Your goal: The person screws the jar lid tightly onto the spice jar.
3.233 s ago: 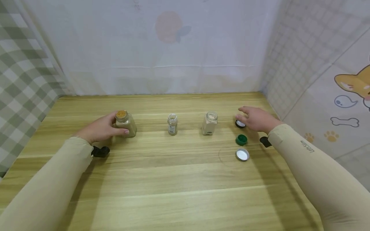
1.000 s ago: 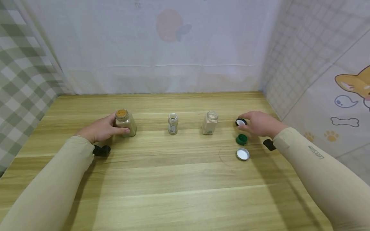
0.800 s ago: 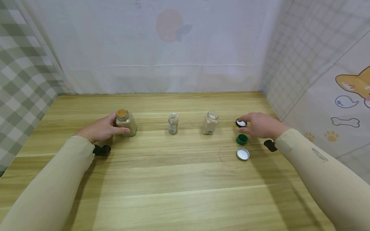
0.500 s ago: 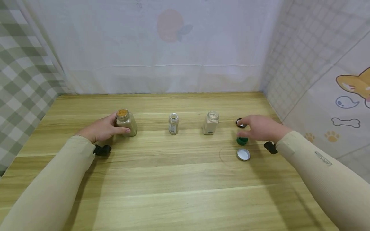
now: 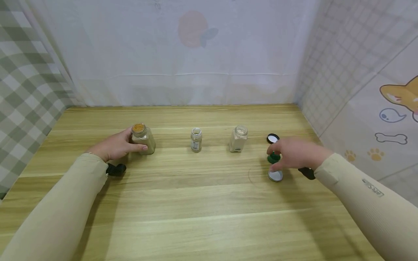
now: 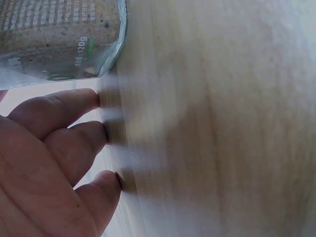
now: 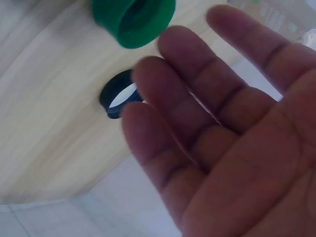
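Observation:
My left hand [image 5: 114, 145] grips a square glass jar [image 5: 145, 142] upright on the table, its thumb along the near side. The jar's top is orange-brown and speckled. In the left wrist view, three fingertips [image 6: 94, 131] are down at the tabletop beside the labelled jar [image 6: 54, 42]. My right hand [image 5: 295, 154] hovers over a green cap [image 5: 273, 158] and a white-lined metal lid [image 5: 275, 176], holding nothing. Its fingers [image 7: 190, 94] are extended in the right wrist view, near the green cap [image 7: 133, 22] and a black ring-like lid [image 7: 118, 94].
A small uncapped glass jar [image 5: 196, 140] stands mid-table, with a square uncapped jar [image 5: 238, 139] of pale powder to its right. The black lid [image 5: 273, 138] lies farthest back among the lids. Fabric walls [image 5: 196, 90] border the wooden table [image 5: 196, 203].
My right hand has come nearer, from the black lid to above the green cap and metal lid. The black lid is now uncovered. The left hand stays on its jar.

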{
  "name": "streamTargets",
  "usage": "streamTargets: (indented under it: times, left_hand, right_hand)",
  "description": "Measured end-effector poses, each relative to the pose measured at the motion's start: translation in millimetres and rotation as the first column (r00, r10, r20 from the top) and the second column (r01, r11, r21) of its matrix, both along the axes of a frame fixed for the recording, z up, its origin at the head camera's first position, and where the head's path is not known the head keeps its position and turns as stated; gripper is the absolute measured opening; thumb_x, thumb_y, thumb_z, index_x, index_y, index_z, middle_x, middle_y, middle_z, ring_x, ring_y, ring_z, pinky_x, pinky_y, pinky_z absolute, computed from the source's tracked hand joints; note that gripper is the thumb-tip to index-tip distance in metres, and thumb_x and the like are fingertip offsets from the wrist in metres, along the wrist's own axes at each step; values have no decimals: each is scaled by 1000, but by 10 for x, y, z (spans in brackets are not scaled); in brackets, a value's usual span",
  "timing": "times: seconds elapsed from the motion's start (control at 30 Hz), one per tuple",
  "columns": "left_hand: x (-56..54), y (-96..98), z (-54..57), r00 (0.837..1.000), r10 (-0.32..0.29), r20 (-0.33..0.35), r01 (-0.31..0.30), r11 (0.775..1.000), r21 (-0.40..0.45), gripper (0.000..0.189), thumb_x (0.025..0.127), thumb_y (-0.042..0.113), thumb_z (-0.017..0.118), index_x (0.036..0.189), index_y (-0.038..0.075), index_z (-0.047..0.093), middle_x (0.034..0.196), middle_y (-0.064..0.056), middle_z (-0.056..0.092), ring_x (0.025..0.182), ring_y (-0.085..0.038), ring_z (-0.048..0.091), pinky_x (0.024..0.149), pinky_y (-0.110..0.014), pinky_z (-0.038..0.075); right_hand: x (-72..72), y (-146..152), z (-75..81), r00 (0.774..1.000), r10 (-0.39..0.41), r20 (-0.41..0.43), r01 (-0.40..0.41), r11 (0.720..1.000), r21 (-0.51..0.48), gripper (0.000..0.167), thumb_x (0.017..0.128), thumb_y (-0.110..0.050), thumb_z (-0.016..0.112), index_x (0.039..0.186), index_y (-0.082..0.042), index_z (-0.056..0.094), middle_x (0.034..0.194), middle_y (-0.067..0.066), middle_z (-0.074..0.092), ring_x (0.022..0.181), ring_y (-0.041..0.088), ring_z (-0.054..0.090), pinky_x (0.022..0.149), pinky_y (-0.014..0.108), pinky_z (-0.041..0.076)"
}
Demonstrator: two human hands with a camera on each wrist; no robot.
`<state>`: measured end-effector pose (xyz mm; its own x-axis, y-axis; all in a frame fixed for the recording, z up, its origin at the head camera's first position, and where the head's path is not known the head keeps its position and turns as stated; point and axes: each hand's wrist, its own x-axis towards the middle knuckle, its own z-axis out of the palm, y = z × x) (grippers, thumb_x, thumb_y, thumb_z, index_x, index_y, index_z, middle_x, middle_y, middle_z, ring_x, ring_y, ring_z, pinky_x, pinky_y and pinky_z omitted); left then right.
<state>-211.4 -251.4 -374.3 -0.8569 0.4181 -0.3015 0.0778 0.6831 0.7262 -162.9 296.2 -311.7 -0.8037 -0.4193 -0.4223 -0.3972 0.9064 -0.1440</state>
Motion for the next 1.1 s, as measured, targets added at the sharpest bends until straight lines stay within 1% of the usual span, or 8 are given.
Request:
streamTargets:
  times: [0.07, 0.13, 0.23, 0.4, 0.5, 0.63, 0.87, 1.1]
  left_hand:
    - [2, -2, -3, 1000, 2, 0, -2, 1000, 4, 82, 99, 43, 73, 159, 8, 30, 152, -22, 55, 146, -43, 47, 118, -63, 34]
    - [4, -2, -6, 1000, 3, 0, -3, 1000, 8, 82, 99, 43, 74, 159, 8, 30, 152, -22, 55, 146, -43, 47, 119, -63, 34]
    - [7, -4, -9, 1000, 4, -3, -4, 1000, 5, 82, 99, 43, 74, 159, 8, 30, 152, -22, 55, 146, -43, 46, 119, -63, 34]
    - [9, -5, -8, 1000, 7, -2, -7, 1000, -8, 84, 99, 45, 73, 160, 8, 29, 153, -23, 54, 147, -44, 45, 119, -65, 34]
    - [5, -4, -6, 1000, 2, 0, -2, 1000, -16, 85, 100, 46, 72, 161, 8, 27, 155, -24, 52, 148, -45, 43, 119, -66, 33]
    - [0, -7, -8, 1000, -1, 1, 1, 1000, -23, 87, 100, 46, 72, 162, 8, 25, 156, -24, 51, 148, -45, 43, 118, -66, 34]
    - [-5, -7, -10, 1000, 1, 4, -1, 1000, -25, 87, 100, 47, 72, 162, 8, 25, 155, -24, 51, 148, -45, 43, 118, -66, 34]
    - [-10, -9, -10, 1000, 3, 13, -3, 1000, -23, 89, 99, 47, 72, 163, 9, 23, 157, -24, 49, 149, -46, 41, 118, -68, 34]
  right_hand:
    - [27, -16, 6, 1000, 1, 17, -2, 1000, 24, 55, 84, -54, 85, 120, -14, 72, 113, 4, 73, 100, 25, 70, 87, 50, 57]
    - [50, -39, 2, 999, -4, 40, 3, 999, 34, 52, 83, -52, 86, 117, -15, 72, 113, 3, 72, 98, 23, 68, 87, 49, 56]
    - [83, -68, -11, 999, 4, 46, -6, 999, 45, 52, 78, -49, 89, 113, -14, 71, 110, 2, 71, 94, 20, 65, 86, 46, 55]
    - [140, -104, -73, 999, 30, 42, -32, 999, 38, 49, 70, -38, 94, 103, -13, 68, 95, -2, 66, 80, 16, 56, 75, 35, 50]
    - [174, -113, -106, 998, 27, 49, -29, 999, 46, 52, 69, -36, 96, 104, -11, 67, 91, -3, 63, 76, 15, 53, 70, 32, 47]
    - [208, -128, -131, 999, 27, 47, -31, 996, 78, 57, 68, -36, 98, 106, -10, 65, 89, -2, 62, 75, 16, 54, 67, 31, 47]
    - [279, -174, -144, 999, 38, 8, -39, 992, 117, 55, 64, -34, 100, 99, -11, 63, 84, -1, 61, 73, 17, 55, 64, 32, 48]
    - [316, -175, -157, 996, 71, -48, -63, 985, 159, 56, 63, -29, 102, 100, -9, 66, 86, -1, 64, 75, 18, 59, 67, 36, 54]
